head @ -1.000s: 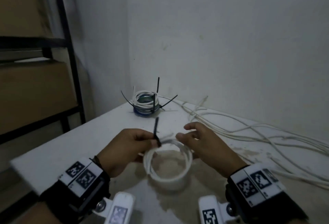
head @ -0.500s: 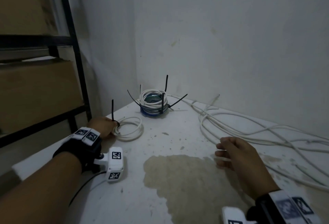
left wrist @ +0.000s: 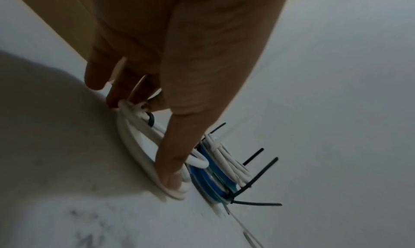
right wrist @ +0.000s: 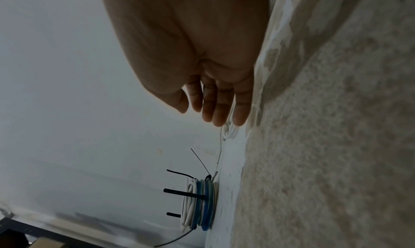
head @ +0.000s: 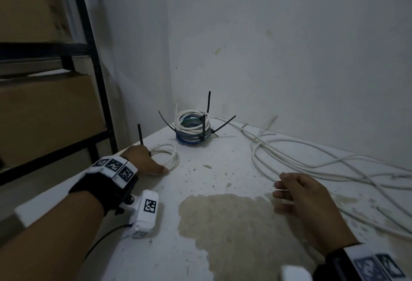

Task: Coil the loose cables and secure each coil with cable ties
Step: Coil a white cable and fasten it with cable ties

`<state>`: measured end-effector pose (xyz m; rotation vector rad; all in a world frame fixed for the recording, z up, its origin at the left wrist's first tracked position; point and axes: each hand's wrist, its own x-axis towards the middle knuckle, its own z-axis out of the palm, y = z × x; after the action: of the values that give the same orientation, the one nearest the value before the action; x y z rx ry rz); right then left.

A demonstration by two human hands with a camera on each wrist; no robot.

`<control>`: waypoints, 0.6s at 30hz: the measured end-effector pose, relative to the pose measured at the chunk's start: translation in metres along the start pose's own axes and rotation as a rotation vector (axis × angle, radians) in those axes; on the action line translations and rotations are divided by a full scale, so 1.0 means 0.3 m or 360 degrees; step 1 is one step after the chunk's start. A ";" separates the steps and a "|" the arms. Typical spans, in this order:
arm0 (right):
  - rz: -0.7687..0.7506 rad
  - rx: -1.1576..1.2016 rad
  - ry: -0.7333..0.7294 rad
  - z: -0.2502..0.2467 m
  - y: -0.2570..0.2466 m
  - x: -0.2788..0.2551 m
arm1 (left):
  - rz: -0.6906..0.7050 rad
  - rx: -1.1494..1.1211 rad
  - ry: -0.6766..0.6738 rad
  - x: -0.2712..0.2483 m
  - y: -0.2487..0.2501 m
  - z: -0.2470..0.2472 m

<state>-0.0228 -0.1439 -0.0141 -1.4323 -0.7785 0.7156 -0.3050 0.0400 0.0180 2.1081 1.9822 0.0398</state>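
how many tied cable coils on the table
2: a stacked bundle by the wall corner, possibly several coils, and a small white coil under the left hand.

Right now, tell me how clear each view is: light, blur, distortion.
Head view: dim, wide-angle bend in the rack, right hand slightly blurred. Left wrist view: left hand looms large, its fingers and the white coil soft, shadow beside them. Right wrist view: tilted sideways, tied coil stack fairly sharp.

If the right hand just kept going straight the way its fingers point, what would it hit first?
Probably the loose white cables lying on the table just beyond the right hand; its open fingertips point at a strand. Depth is unclear, and the stack of tied coils sits farther off.
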 end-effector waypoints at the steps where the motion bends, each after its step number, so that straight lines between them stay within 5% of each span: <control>1: -0.0004 -0.0005 0.0003 -0.001 0.000 0.000 | -0.0013 -0.0004 0.0010 0.000 0.001 -0.003; 14: -0.0083 -0.0144 0.0017 -0.028 0.007 0.018 | -0.0057 0.0072 -0.0067 0.002 0.020 -0.020; 18: -0.0069 -0.0156 0.0073 -0.062 -0.012 0.025 | -0.0063 -0.0219 -0.0072 -0.033 0.027 -0.053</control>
<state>-0.0034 -0.1485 -0.0099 -1.5103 -0.8156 0.6168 -0.3008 0.0325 0.0366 1.9664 1.9360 0.1169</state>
